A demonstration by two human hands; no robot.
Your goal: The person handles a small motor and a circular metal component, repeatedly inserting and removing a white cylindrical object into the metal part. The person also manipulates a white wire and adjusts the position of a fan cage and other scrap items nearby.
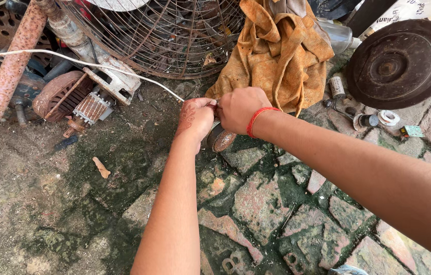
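My left hand (195, 118) and my right hand (240, 108) meet over the stone floor, fingers pinched together on the end of a white wire (88, 63) that runs off to the left. A red thread band circles my right wrist. Just below the hands lies a small round rusty metal part (222, 139), partly hidden by them. Which hand grips the wire end is hard to tell; both close around it.
A rusty wire fan guard (164, 35) stands behind the hands, an orange cloth (281, 56) to its right. A motor with exposed copper windings (80, 104) and a rusty pipe (7, 76) lie left. A dark round disc (404, 63) and tape rolls (388, 118) sit right.
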